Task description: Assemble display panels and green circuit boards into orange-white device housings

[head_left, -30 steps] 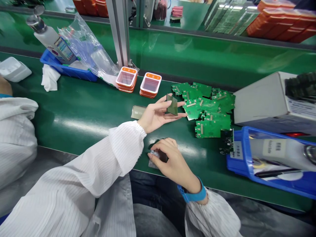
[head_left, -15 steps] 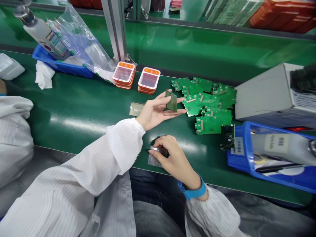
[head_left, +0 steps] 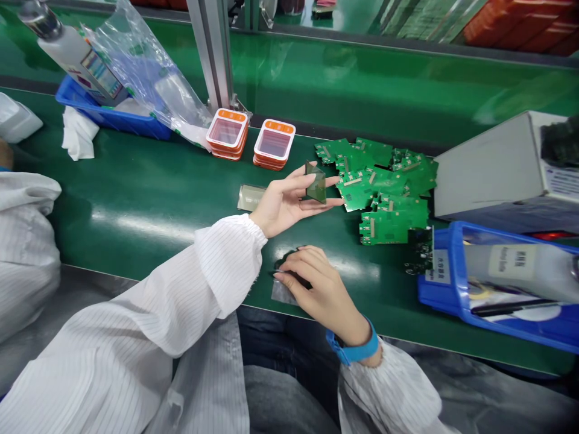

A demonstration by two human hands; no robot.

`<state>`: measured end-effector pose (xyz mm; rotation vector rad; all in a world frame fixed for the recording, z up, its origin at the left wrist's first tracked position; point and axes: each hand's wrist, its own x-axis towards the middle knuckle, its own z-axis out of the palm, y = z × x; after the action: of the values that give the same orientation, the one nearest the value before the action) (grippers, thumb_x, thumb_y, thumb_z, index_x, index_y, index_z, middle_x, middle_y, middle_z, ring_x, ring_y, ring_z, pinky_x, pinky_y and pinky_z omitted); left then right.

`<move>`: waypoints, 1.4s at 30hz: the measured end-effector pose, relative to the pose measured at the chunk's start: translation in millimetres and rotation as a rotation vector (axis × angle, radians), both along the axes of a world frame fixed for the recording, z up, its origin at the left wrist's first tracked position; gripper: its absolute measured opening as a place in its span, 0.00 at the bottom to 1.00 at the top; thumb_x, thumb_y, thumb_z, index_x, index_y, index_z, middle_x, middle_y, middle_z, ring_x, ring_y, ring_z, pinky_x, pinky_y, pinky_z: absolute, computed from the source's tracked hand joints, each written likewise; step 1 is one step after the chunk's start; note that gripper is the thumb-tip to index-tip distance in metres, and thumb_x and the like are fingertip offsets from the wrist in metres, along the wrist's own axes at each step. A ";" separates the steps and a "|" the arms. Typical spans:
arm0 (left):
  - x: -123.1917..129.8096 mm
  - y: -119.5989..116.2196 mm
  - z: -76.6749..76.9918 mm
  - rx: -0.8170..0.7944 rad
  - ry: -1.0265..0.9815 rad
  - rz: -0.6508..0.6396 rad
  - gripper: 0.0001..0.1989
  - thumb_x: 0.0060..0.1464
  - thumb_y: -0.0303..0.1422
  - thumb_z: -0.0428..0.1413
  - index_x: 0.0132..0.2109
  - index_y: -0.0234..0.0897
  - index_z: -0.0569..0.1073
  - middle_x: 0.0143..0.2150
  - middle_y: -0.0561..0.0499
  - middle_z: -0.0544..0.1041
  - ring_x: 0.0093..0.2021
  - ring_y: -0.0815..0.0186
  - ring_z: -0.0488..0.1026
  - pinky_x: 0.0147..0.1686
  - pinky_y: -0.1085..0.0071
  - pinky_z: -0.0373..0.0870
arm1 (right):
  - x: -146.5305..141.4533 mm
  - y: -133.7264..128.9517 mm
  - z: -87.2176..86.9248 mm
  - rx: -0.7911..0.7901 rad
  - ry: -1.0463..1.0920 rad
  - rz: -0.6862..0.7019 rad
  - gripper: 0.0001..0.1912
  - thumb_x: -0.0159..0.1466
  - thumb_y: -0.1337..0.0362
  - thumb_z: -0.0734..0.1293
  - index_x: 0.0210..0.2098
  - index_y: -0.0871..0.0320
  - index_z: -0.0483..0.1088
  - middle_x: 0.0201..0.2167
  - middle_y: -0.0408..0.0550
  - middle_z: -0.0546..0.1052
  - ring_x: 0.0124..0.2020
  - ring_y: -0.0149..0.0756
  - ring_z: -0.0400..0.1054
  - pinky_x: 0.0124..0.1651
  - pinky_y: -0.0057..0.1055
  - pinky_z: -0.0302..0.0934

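Raised over the bench, my left hand (head_left: pixel 283 205) grips a small dark green glass panel (head_left: pixel 316 182), like an LCD, held tilted by its edges between thumb and fingers. The tips of its outer fingers come close to a pile of green circuit boards (head_left: pixel 375 181). Below it, at the bench's near edge, my right hand (head_left: pixel 314 280) is pinched at a thin piece of clear plastic film (head_left: pixel 283 293). Part of the film is hidden under the fingers. Behind my left wrist a flat, pale greenish panel (head_left: pixel 250 197) lies on the bench.
Two stacks of orange-and-white frames (head_left: pixel 227 129) stand at the back. A blue bin (head_left: pixel 446 295) with a bottle and pen sits right, before a white box (head_left: pixel 484 169). Back left are another blue bin (head_left: pixel 122 123), a bottle and plastic bag. A person's sleeve (head_left: pixel 27 229) shows at left.
My left hand keeps its grip on the glass panel, almost in place. My right fingers have shifted slightly at the film, and its bright glint has gone dark. The view has moved a little.
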<state>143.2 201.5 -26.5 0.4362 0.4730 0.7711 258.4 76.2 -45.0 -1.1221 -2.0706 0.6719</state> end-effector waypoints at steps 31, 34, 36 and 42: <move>-0.2 0.8 -1.8 -0.011 -0.026 -0.009 0.36 0.55 0.32 0.55 0.67 0.37 0.50 0.51 0.41 0.78 0.45 0.53 0.78 0.60 0.54 0.60 | 11.9 -2.1 4.6 -0.087 0.056 0.014 0.07 0.66 0.71 0.63 0.32 0.55 0.66 0.34 0.46 0.72 0.39 0.36 0.64 0.43 0.36 0.59; -0.2 1.2 -1.7 -0.010 -0.030 -0.009 0.35 0.55 0.32 0.55 0.67 0.37 0.51 0.51 0.41 0.78 0.45 0.53 0.79 0.60 0.54 0.60 | 8.8 -3.2 3.1 -0.044 0.000 -0.026 0.07 0.67 0.71 0.62 0.33 0.56 0.68 0.34 0.47 0.70 0.39 0.37 0.62 0.42 0.37 0.59; -0.1 1.5 -1.5 -0.012 -0.028 -0.008 0.35 0.55 0.32 0.55 0.67 0.37 0.51 0.52 0.41 0.77 0.45 0.53 0.78 0.60 0.54 0.60 | 7.1 -3.1 2.1 -0.045 -0.006 0.001 0.08 0.67 0.70 0.61 0.33 0.56 0.68 0.33 0.47 0.71 0.38 0.37 0.62 0.43 0.38 0.60; 0.1 1.1 -0.9 -0.013 -0.013 -0.005 0.34 0.56 0.32 0.54 0.67 0.38 0.51 0.52 0.42 0.77 0.45 0.54 0.78 0.61 0.55 0.59 | 2.8 -2.6 -1.4 -0.005 -0.068 -0.025 0.08 0.68 0.69 0.60 0.33 0.56 0.68 0.34 0.48 0.71 0.39 0.39 0.62 0.42 0.39 0.59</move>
<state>143.3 202.6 -27.4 0.4199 0.4647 0.7650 261.2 73.6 -46.4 -1.1868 -2.1089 0.6347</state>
